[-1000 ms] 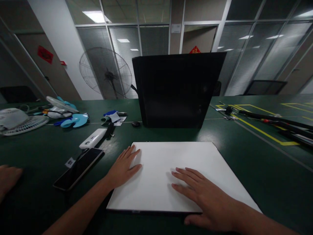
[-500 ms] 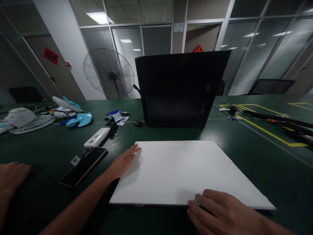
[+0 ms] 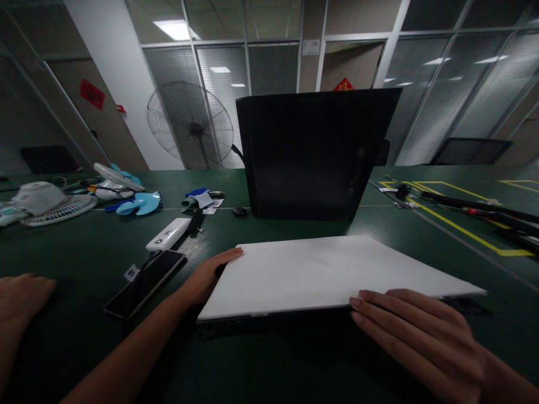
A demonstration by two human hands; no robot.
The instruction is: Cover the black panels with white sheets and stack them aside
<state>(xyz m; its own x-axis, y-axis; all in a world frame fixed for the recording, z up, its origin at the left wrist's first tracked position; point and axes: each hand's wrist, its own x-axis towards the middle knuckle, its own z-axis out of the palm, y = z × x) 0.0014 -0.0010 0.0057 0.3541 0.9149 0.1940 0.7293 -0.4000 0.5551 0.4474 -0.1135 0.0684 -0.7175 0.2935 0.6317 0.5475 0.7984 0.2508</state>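
A flat white board (image 3: 303, 275) is tilted, its near edge raised off the green table, with a dark gap beneath. My left hand (image 3: 209, 276) grips the board's left edge, fingers partly hidden under it. My right hand (image 3: 425, 331) pinches the near edge toward the right, fingertips at the rim and thumb hidden. Below the right corner something dark and flat (image 3: 467, 306) shows, too dim to name. Left of my left arm lies a phone (image 3: 145, 283).
Another person's hand (image 3: 25, 297) rests at the left table edge. Behind the board stands a large black panel (image 3: 311, 157). A white power-bank-like box (image 3: 168, 234), a black mouse (image 3: 239, 211) and fan parts (image 3: 138, 203) lie left. Black rods (image 3: 484, 205) lie right.
The board's near edge has come up off the table. My right hand has moved up and right with it, and my left hand has closed around the left edge.
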